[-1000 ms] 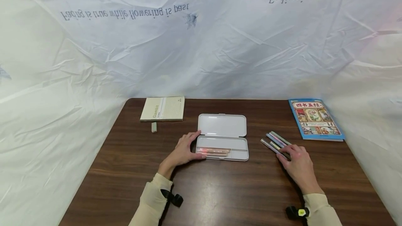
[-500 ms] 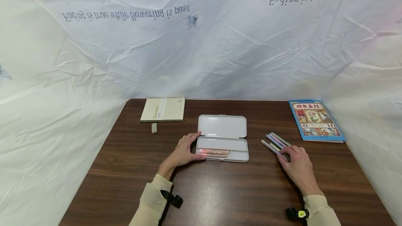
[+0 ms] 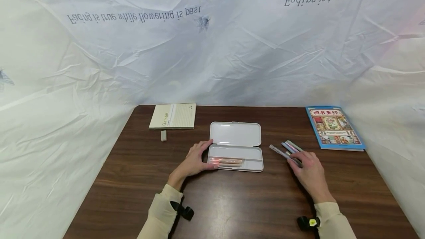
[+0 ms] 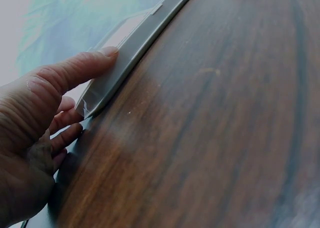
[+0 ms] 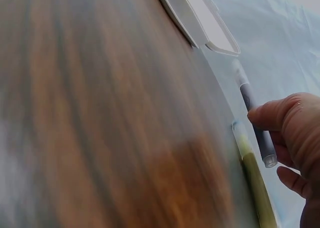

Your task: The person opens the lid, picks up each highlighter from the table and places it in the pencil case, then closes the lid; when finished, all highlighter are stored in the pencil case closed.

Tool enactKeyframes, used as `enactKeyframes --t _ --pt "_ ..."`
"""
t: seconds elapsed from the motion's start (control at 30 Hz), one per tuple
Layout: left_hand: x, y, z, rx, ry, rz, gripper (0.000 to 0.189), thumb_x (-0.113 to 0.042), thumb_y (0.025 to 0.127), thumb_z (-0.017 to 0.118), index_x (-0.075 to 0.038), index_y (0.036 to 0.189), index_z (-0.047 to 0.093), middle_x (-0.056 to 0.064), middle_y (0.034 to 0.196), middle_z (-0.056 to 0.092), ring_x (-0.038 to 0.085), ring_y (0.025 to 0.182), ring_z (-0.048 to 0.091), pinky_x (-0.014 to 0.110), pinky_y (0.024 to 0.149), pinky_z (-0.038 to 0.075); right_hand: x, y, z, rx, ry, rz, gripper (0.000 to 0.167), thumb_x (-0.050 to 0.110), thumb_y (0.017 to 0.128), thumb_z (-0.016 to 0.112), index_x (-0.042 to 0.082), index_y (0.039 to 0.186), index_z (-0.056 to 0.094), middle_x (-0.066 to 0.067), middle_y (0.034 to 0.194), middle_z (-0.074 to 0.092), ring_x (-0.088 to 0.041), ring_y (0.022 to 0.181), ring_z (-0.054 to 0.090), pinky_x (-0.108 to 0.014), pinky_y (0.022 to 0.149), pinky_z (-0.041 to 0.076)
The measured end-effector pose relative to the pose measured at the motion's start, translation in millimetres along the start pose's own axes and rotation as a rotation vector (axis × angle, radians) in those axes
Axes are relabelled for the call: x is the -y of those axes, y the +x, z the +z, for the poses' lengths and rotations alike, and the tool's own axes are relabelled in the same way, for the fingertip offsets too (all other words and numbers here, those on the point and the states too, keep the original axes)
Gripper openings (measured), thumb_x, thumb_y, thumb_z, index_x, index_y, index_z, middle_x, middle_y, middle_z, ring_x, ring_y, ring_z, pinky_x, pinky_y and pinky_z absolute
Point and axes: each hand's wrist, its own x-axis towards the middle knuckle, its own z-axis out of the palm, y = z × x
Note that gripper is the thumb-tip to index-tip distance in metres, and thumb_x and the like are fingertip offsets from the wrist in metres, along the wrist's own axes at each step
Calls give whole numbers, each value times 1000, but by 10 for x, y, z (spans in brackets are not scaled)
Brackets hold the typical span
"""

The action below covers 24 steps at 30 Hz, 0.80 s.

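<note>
A white pencil case point(image 3: 254, 152) lies with its lid folded back in the middle of the table. Several pinkish-beige pens point(image 3: 229, 161) rest in its front compartment. My left hand point(image 3: 190, 164) holds the case's left end, the thumb on the front rim and the fingers round the far side. Between thumb and fingers, my right hand point(image 3: 311, 172) pinches a dark grey pen with a clear cap point(image 5: 256, 125), raised above the other pens. Under it in the right wrist view lies a yellow-green pen point(image 5: 257, 185). More pens point(image 3: 292, 146) lie just beyond the right hand, partly hidden by it.
A cream notebook point(image 3: 173, 116) lies at the table's far left, with a small pale eraser point(image 3: 163, 135) in front of it. At the far right is a blue-bordered book point(image 3: 334, 127). A white printed sheet point(image 3: 212, 58) hangs behind the table point(image 3: 225, 205).
My right hand has lifted one pen from the group and shifted slightly left with it. The left hand and the pencil case have stayed in place.
</note>
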Motion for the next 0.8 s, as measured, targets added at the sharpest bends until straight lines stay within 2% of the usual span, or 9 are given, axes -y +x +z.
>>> enactKeyframes --t 0.2,0.47,0.8 --pt "-9 -10 -4 -3 -9 -4 104 -57 80 88 -30 166 36 5 160 44 34 140 39 63 113 35 104 73 85 5 13 -24 19 -1 77 90 2 91 77 -17 92 75 -38 85 62 -57 69 48" --pt "16 -24 24 1 -4 -13 105 -58 79 88 -31 166 36 5 161 43 35 143 37 64 115 33 243 127 234 13 45 -63 21 -3 75 91 3 89 77 -16 92 75 -41 91 66 -58 78 51" --pt "16 4 -2 -3 -5 14 104 -54 80 89 -28 166 36 5 160 44 33 140 40 63 113 35 441 269 427 13 86 -169 20 -2 75 92 3 89 78 -12 86 74 -33 83 64 -50 73 50"
